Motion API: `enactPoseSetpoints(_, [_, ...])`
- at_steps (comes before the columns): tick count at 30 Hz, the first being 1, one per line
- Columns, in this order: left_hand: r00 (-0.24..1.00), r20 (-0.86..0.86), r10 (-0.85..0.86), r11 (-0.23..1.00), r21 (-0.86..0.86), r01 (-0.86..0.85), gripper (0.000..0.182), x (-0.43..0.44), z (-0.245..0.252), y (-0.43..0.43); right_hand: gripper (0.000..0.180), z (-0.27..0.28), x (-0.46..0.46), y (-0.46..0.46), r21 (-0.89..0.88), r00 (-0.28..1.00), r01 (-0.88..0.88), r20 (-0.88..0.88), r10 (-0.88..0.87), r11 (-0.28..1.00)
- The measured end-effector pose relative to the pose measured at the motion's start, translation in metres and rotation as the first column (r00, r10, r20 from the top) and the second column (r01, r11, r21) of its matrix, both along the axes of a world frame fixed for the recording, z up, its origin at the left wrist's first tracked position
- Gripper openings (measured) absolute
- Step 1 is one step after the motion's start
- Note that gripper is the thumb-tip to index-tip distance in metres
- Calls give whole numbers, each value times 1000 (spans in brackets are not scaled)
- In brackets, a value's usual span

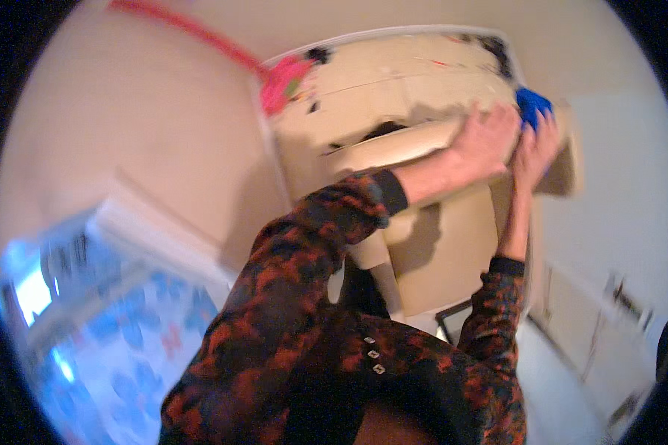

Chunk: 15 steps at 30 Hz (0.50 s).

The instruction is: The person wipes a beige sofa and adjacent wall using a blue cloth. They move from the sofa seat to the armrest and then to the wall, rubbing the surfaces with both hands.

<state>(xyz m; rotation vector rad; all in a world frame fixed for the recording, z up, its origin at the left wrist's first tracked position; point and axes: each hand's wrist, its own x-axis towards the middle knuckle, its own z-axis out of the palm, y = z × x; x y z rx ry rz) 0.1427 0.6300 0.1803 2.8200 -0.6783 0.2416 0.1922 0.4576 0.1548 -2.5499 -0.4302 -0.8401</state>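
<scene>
My left hand [487, 136], blurred, reaches across a beige panel-like surface [417, 147] with its fingers outstretched; nothing shows held in it. Close to its right, my right hand [537, 147] overlaps the lower edge of a blue item [533, 105], perhaps cloth; blur hides whether the fingers grip it. Both hands are at the right side of a beige piece [367, 89] with a pale rim, which looks like furniture. A bright pink item [284, 83] lies at its upper left corner, and dark items [495, 53] lie at its upper right.
A red strip [189, 28] runs from the upper left to the pink item. At the lower left is a blue and white floral surface [128, 339] beside a pale ledge [156, 239]. A dark-framed object [453, 322] is low, near my right sleeve. White panels [573, 317] stand at the right.
</scene>
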Motion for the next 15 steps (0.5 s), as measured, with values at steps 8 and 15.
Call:
enactPoseSetpoints(8, [976,-17,218,976,10,-218,94,-74,34,71,32,32,-57,84,46,965,-251,-61,253,967])
enactPoseSetpoints(15, [875,-121,469,805,-348,-480,82,-205,27,212,30,66,-146,245,464,710,-407,-382,592,787])
